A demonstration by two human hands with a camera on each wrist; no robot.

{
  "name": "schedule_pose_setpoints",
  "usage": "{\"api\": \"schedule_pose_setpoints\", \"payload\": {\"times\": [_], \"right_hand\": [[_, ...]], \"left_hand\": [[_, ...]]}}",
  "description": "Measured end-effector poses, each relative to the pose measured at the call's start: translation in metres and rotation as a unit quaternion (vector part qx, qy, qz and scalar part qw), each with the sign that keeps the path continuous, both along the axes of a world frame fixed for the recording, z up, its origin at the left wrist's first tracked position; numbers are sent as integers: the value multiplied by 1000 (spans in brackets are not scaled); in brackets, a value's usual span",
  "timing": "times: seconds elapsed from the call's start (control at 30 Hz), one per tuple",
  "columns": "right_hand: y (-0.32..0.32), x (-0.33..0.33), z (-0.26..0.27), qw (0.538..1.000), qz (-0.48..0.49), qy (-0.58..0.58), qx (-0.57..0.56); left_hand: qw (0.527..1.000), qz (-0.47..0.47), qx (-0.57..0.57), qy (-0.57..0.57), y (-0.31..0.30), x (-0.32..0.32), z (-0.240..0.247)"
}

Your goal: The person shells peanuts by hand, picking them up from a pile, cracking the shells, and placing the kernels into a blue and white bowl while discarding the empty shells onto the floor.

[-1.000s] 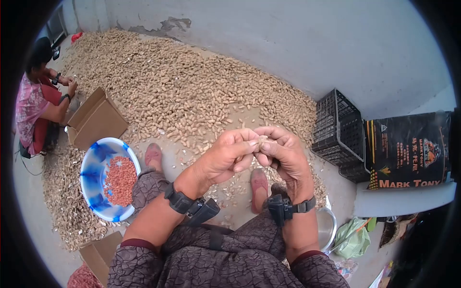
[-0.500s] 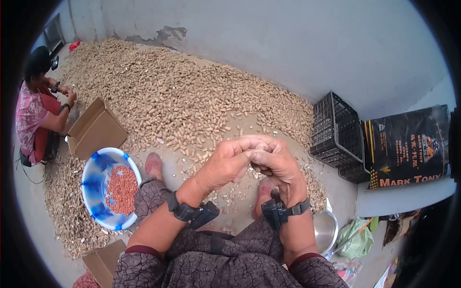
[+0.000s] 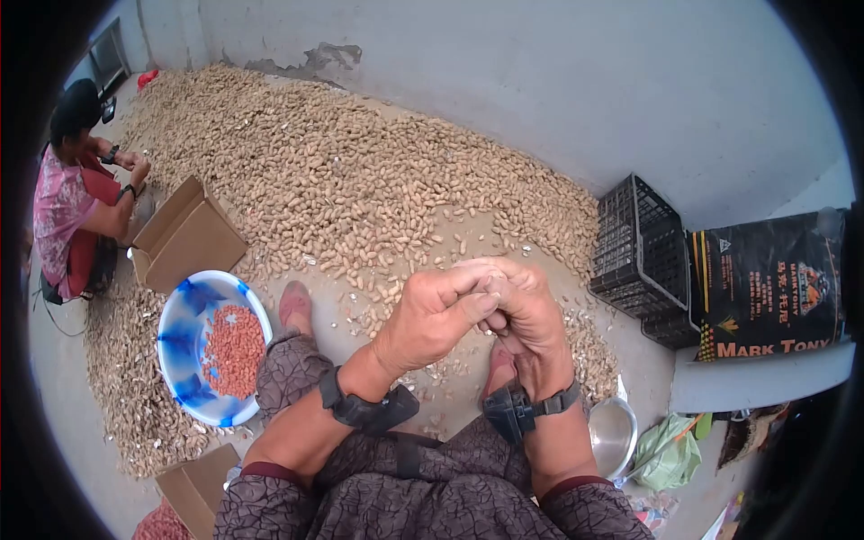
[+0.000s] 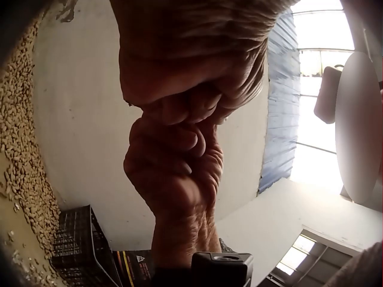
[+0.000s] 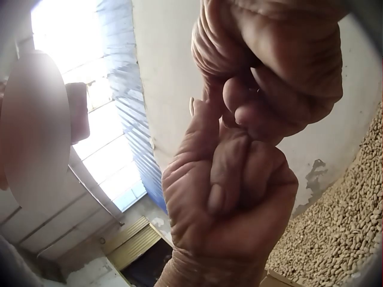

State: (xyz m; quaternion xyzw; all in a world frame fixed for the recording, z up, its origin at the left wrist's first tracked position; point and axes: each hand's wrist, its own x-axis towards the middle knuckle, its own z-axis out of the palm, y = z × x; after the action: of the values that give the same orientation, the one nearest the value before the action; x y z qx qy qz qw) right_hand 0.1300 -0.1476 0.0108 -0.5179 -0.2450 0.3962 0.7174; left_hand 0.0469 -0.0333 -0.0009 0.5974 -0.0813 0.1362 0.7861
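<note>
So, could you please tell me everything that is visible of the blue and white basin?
The basin is round and wide, apparently of smooth plastic, white with blotchy blue patches on its wall. It stands upright on the floor, with reddish-pink kernels in it, leaving part of its inside bare. The cardboard box is close by; whether they touch, or whether the trouser leg does, I cannot tell. Neither the left hand nor the right hand touches it.

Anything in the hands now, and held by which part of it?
Can't be told: left hand and right hand meet, and their curled fingers hide anything that may be between them.
</note>
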Motion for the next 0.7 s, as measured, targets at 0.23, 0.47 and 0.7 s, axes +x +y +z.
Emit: {"api": "schedule_pose_setpoints", "payload": {"times": [0.23, 0.47, 0.7], "right_hand": [[-2, 6, -4, 997, 27, 31, 68], [-7, 12, 4, 999, -46, 7, 27], [-10, 13, 3, 999, -42, -3, -27]], "left_hand": [[998, -5, -60, -3, -2, 5, 4], [998, 59, -27, 4, 1, 5, 7], [976, 156, 149, 17, 5, -1, 5]]}}
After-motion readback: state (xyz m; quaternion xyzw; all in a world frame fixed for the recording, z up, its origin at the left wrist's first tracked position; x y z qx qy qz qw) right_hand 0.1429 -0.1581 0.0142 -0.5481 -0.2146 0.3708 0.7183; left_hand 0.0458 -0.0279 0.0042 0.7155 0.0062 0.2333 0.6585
